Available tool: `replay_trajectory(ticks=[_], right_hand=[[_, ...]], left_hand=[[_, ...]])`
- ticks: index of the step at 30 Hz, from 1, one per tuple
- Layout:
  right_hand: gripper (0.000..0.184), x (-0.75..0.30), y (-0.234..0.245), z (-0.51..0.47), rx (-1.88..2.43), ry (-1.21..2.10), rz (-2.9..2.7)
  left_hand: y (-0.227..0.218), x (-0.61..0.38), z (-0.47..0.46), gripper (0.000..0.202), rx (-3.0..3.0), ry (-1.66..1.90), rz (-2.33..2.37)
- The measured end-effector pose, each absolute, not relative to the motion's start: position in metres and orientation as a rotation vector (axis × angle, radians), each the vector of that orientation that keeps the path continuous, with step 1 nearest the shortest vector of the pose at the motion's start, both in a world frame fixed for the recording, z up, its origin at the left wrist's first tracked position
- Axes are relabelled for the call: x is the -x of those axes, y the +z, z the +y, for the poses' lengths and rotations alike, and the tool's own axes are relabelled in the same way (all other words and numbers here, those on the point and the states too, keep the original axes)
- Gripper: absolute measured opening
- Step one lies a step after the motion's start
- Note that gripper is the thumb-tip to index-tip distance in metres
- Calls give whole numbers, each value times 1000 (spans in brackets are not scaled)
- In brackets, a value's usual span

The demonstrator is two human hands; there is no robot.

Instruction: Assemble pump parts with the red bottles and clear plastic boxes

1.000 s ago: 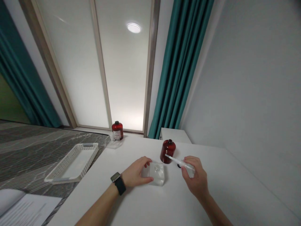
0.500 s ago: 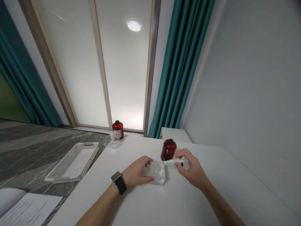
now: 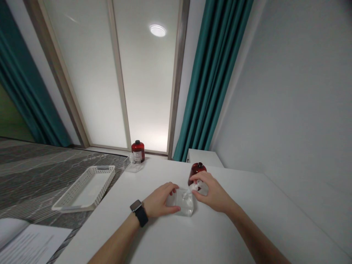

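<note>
A clear, square-sided bottle [image 3: 184, 205] is on the white table, with its mouth facing up toward me. My left hand [image 3: 161, 200], a watch on its wrist, grips the bottle's left side between thumb and fingers. Between the thumb and fingers of my right hand [image 3: 213, 190] is a white pump head [image 3: 194, 186] with a clear part. It is over the bottle's upper right, by the mouth; its tube is hard to make out, and I cannot tell how far in it reaches. Just behind my right hand stands a dark red bottle [image 3: 195, 169], partly hidden by the fingers.
Another red bottle [image 3: 138, 148] with a black cap and pale label stands at the table's far left corner, beside a clear plastic piece [image 3: 134, 167]. Left of the table are a white perforated basket [image 3: 103, 187] and an open book [image 3: 33, 240]. A white cabinet [image 3: 206, 157] stands behind.
My right hand has moved left with the pump head, bringing it from right of the clear bottle to its mouth. My left hand and the bottle have stayed in place.
</note>
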State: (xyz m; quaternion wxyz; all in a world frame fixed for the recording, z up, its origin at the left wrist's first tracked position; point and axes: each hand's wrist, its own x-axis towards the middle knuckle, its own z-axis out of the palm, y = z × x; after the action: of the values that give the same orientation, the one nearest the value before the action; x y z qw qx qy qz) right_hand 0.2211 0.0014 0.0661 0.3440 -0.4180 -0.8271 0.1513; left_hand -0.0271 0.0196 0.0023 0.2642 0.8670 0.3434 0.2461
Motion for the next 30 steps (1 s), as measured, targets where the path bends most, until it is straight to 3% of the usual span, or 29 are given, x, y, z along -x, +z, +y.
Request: replay_trajectory(ticks=[3,8,16,30], right_hand=[[42,-215,53,2,1116,473,-2038],[49,-208,23,2,1104,568,-1886],[48,-192,-13,-1,1067,517,-1696],[49,-181,-31,-10,1118,637,-1582]], left_hand=[[3,26,19,54,-2334,665,937],[3,26,20,56,-2341,659,940],[1,28,20,56,-2356,656,924],[3,26,19,53,-2336,679,905]])
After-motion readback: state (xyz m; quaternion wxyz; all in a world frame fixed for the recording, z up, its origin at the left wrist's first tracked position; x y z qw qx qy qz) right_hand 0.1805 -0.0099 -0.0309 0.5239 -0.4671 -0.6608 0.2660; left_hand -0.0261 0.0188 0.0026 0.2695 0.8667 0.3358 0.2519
